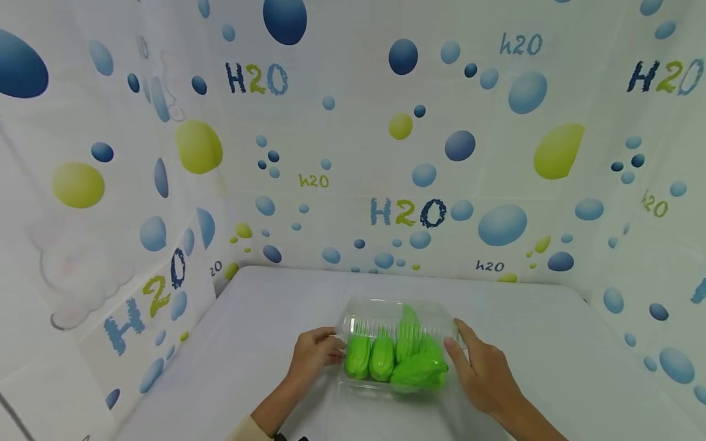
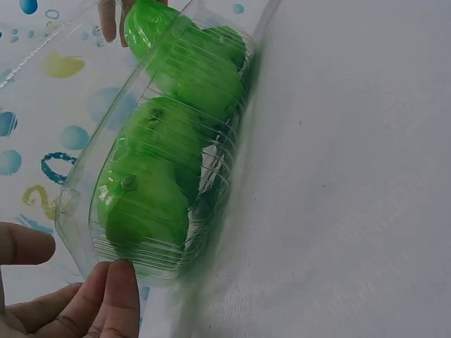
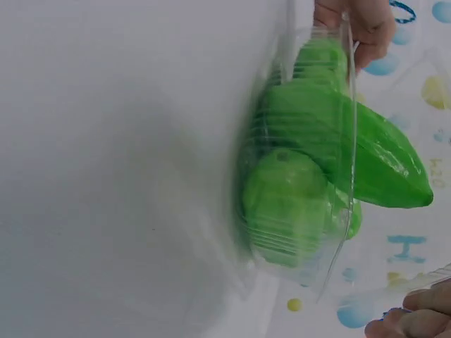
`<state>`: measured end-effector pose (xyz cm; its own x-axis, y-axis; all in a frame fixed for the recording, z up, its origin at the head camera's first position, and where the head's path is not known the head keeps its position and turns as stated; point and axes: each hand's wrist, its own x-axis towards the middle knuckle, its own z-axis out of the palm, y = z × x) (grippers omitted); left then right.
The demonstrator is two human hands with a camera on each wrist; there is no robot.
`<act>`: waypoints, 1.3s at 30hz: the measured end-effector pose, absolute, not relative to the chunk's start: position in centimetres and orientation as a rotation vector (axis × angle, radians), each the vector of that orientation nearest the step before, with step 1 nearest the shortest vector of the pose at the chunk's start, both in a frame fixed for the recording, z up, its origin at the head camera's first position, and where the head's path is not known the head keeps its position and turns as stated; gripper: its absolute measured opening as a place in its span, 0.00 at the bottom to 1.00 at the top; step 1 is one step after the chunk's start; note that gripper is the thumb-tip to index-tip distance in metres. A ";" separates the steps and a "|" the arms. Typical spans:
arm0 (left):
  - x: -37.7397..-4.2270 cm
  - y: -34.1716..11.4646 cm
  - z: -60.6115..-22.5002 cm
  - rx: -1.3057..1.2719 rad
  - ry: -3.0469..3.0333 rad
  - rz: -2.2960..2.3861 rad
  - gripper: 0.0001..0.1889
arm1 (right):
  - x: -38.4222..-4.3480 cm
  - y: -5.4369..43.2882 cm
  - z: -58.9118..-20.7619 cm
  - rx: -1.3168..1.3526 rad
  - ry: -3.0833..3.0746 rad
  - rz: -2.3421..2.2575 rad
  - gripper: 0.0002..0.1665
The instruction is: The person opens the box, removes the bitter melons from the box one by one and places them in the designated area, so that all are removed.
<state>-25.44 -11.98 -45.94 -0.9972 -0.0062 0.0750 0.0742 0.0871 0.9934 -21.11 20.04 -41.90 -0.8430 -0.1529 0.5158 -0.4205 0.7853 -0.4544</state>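
A clear, thin plastic clamshell container sits on the smooth white tabletop between the two hands, its walls moulded with fine parallel ribs and its transparent lid raised. Inside lie several glossy, bright green fruits, elongated and bluntly ridged; two stand side by side at the left, a longer one rises beside them, and another lies crosswise in front. The left hand is loosely open at the container's left end, and the right hand has the lid's right edge between its thumb and fingers. The left wrist view shows what the head view leaves unclear: left fingertips touch the container's end near its rim, while the thumb stands off, and small round stem nubs mark the fruits' ends. Only the right wrist view shows from the side how far one pointed fruit juts past the rim. Behind, a white backdrop is printed with blue and lime ovals and "H2O" lettering.
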 end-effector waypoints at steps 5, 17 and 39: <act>-26.2 -11.7 -46.2 -0.057 -2.298 -2.023 0.23 | -22.5 20.5 -41.5 0.481 -2.388 0.885 0.27; -27.0 -11.6 -46.5 -0.007 -2.249 -2.194 0.29 | -25.7 21.1 -41.0 0.607 -2.126 0.894 0.20; -27.2 -11.5 -47.5 0.037 -2.090 -2.451 0.33 | -31.5 20.1 -41.0 0.287 -2.063 1.356 0.18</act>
